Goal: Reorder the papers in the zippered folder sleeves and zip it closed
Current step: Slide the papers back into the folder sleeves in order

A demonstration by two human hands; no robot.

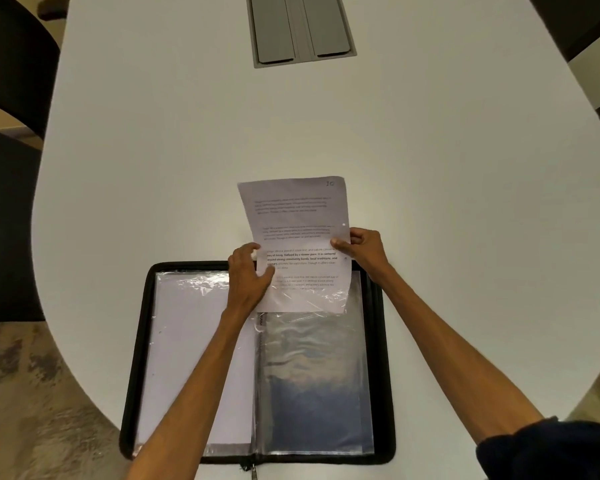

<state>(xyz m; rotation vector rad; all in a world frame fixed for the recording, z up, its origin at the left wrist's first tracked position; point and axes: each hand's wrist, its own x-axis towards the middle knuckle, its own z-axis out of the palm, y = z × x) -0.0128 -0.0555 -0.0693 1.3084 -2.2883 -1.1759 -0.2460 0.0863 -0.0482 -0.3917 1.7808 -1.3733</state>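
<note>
Item: printed sheet [297, 216]. Long axis runs from the table's [430, 168] near edge toward its far edge, in line with the right clear sleeve [312, 375] of the open zippered folder [142, 341], which lies at the near edge.

- Position: lower part is inside the sleeve mouth; upper part stands out past the folder's far rim.
- Right hand [364, 247]: pinches the sheet's right edge.
- Left hand [248, 275]: grips its left edge at the mouth.
- Sleeve pocket lies nearward of both hands.
</note>
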